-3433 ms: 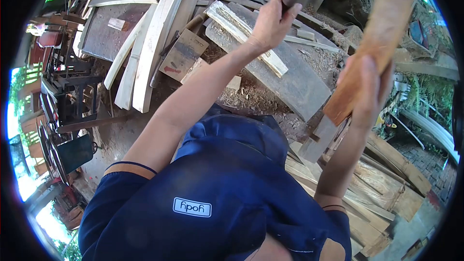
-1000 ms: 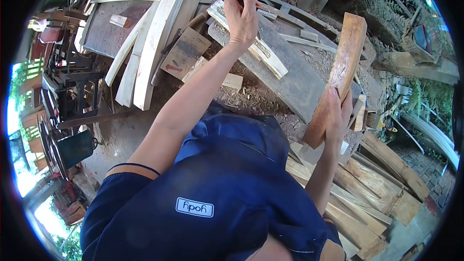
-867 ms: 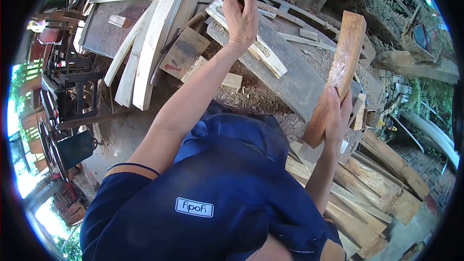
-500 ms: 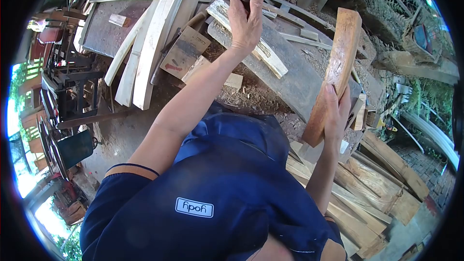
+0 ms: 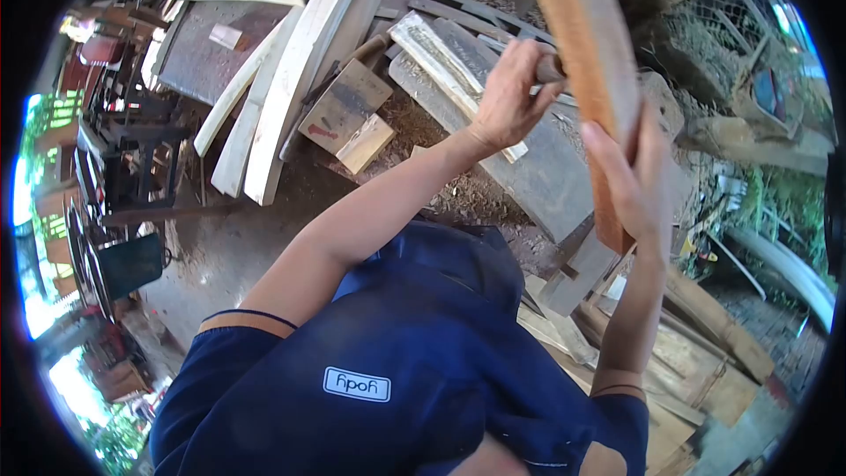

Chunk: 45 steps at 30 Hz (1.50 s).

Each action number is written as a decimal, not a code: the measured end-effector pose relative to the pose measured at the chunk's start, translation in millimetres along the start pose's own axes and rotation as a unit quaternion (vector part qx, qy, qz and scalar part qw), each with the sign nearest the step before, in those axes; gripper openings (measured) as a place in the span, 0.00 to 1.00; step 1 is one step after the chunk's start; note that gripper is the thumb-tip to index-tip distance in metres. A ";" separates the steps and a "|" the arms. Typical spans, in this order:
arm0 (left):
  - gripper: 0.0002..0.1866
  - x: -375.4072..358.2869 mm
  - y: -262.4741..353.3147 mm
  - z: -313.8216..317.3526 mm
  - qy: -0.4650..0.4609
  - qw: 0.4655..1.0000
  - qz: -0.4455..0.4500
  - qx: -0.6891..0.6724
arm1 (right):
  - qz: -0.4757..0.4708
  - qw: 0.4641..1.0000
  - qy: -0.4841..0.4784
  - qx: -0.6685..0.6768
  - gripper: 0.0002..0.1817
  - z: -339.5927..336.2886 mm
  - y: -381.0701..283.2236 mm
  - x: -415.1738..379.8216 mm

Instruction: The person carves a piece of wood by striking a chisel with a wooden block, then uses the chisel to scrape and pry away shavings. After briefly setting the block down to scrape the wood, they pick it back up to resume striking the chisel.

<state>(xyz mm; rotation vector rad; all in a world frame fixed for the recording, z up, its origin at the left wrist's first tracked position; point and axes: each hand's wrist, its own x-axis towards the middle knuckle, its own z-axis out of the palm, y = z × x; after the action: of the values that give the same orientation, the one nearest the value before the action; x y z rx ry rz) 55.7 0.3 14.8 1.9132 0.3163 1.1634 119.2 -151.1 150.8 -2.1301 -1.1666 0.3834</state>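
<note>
My right hand [image 5: 633, 178] is wrapped round a long reddish-brown wooden block [image 5: 586, 44], gripping it toward its lower end; the block's upper part is blurred. My left hand [image 5: 511, 95] is closed on a dark, round-ended handle [image 5: 550, 69], whose end points toward the block and overlaps its edge. The rest of that tool is hidden behind my fingers. Below my left hand, a pale, rough-cut strip of wood [image 5: 441, 55] lies across a wide grey plank [image 5: 529, 178].
Long pale boards [image 5: 300, 88] lie at the left of the bench, beside a squarish wood block [image 5: 345, 104] with a red mark. Wood shavings cover the ground. Stacked timber [image 5: 705, 335] lies at the lower right, and stacked chairs [image 5: 132, 264] stand at far left.
My left hand has moved right and down with the handle, which has tipped over toward the block. My right hand has raised the wooden block, bringing it close to the handle.
</note>
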 end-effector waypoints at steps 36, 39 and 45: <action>0.14 3.4 8.0 21.5 -0.062 0.993 -0.074 -0.069 | 0.119 0.955 0.155 0.222 0.25 41.3 49.1 -77.3; 0.10 -8.0 7.1 29.2 -0.104 0.993 -0.042 -0.033 | 0.115 0.905 0.225 0.343 0.23 23.8 27.5 -82.4; 0.10 -12.6 4.4 30.8 -0.112 0.993 -0.018 -0.024 | 0.054 0.940 0.221 0.254 0.20 42.0 43.6 -85.9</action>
<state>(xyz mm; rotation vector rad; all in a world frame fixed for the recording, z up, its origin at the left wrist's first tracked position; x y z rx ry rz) 73.3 -26.3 4.3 1.9651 0.1974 0.9128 76.2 -221.1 85.3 -1.7049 -0.6101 0.2057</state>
